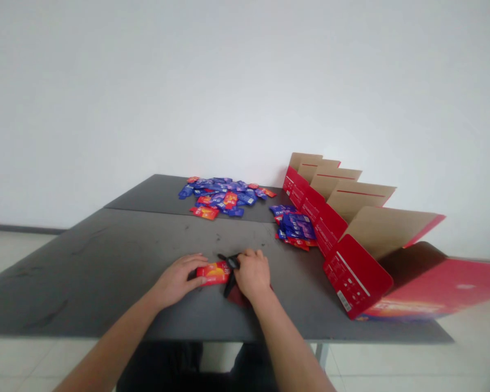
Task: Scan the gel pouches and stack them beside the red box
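Note:
Low over the front part of the table, my left hand (184, 279) grips the left end of a red and orange packet (213, 273) between thumb and fingers. The packet's right end meets a black hand tool (232, 263), whose exact kind I cannot make out. My right hand (253, 274) is closed around this tool, and its fingers hide much of it. Below the right hand lies something dark red (237, 294), partly covered. It is unclear whether it belongs to the tool.
A dark grey table (106, 261) spans the view. Several blue and red packets (224, 193) lie scattered at the back. Another pile of packets (296, 226) sits right of centre. Along the right edge stand several open red cardboard boxes (347, 275) with raised flaps.

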`<state>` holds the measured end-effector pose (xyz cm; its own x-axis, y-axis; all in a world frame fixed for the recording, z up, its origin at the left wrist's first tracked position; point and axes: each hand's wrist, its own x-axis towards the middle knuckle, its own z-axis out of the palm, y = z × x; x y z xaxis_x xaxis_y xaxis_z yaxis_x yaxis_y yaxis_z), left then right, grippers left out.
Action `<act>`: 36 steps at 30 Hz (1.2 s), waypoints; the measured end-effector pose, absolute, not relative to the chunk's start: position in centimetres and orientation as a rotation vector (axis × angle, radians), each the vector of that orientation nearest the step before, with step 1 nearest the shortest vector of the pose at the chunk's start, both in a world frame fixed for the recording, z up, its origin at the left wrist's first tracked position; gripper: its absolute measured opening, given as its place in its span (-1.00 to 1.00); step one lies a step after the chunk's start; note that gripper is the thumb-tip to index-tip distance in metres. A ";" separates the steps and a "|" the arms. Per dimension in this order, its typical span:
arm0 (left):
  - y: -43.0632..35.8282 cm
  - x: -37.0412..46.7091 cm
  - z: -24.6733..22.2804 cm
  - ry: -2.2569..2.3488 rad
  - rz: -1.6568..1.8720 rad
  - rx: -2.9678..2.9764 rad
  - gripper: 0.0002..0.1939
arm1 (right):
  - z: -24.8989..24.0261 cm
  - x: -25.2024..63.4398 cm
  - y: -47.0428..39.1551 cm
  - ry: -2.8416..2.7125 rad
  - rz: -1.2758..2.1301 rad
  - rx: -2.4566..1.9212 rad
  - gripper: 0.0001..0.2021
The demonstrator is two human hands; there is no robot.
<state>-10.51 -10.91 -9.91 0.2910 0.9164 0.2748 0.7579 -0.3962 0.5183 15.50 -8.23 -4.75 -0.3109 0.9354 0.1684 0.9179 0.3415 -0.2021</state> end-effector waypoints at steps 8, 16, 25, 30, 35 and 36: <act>-11.0 -10.0 -9.3 1.511 0.770 2.253 -0.53 | -4.3 9.2 -9.3 -2.406 0.127 -1.266 -0.83; -11.1 -10.3 -9.3 1.517 0.734 2.283 -0.62 | -5.2 14.0 -7.0 -2.400 0.145 -1.629 -0.82; -10.9 -10.3 -9.7 1.542 0.748 2.289 -0.57 | -4.3 9.0 -9.2 -2.502 0.171 -1.287 -0.79; -11.0 -10.4 -9.3 1.518 0.688 2.294 -0.63 | -6.0 12.1 -7.6 -2.410 0.193 -1.532 -0.83; -11.1 -10.4 -9.3 1.557 0.697 2.292 -0.56 | -3.6 16.2 -5.9 -2.352 0.141 -1.709 -0.82; -11.1 -10.3 -9.3 1.553 0.701 2.293 -0.57 | -3.0 15.5 -6.1 -2.345 0.135 -1.675 -0.81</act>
